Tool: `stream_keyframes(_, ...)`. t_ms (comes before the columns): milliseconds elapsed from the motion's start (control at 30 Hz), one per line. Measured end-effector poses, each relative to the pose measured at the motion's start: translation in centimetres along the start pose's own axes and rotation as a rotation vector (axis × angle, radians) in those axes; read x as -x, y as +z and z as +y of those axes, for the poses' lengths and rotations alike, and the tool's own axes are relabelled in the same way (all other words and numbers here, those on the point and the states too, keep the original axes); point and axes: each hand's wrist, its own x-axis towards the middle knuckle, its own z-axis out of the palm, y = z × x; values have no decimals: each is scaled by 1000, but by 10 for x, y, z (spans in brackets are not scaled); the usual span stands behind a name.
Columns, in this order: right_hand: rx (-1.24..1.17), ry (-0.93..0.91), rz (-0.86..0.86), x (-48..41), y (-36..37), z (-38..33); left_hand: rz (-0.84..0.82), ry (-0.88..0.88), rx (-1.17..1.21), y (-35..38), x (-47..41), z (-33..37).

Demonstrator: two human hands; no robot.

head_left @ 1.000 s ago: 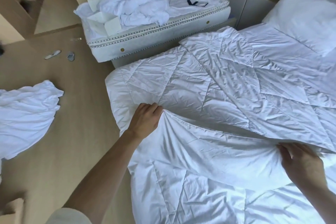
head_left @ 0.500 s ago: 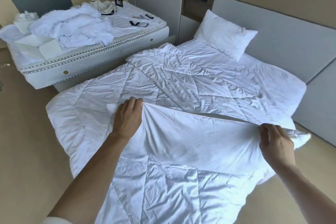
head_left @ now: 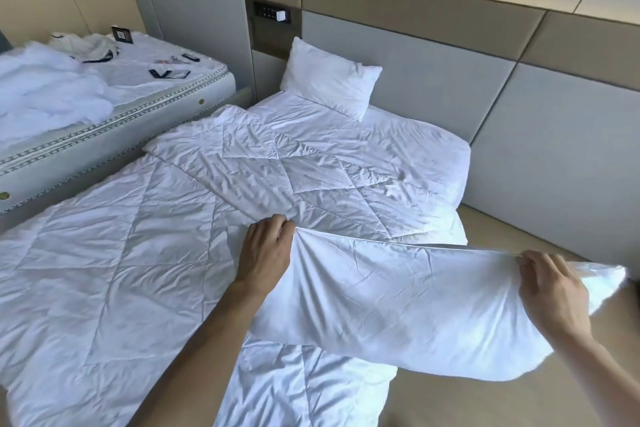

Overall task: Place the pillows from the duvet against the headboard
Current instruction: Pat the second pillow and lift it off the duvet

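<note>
I hold a white pillow lifted above the quilted white duvet. My left hand grips its upper left corner. Its upper right edge is pinched by my right hand, and the pillow's right end hangs past the bed's side. A second white pillow leans against the grey padded headboard at the bed's far left. The headboard stretch to the right of that pillow is bare.
A second bed with crumpled white linen and small dark items stands to the left, close beside this one. A black control panel sits on the wall between them. Tan floor runs along the bed's right side.
My view has swung right and up, bringing the headboard into sight. Both hands have lifted the pillow off the duvet and carried it to the right.
</note>
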Motion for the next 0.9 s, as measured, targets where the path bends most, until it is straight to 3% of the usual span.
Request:
stream_keyframes(200,53,-20,-56,-15,4,85,-67,80,92,42,-15,74)
stream_keyframes(533,10,-129,-132,-98,74,196,-190,-6,8,137,-63,148)
stream_keyframes(633,-43,-146,-127,-137,96,201,-115,-133,30,155,-90,161)
stream_keyframes(767,-87,-213,-155,-191,133,189,5,-533,197,172,-159,152)
stream_keyframes(833,-135,-247,-195,-213,159,174,-6,-466,211,189,-194,139)
stream_keyframes(900,-180,-266,-214,-228,182,157,-150,-334,190,213,-209,140)
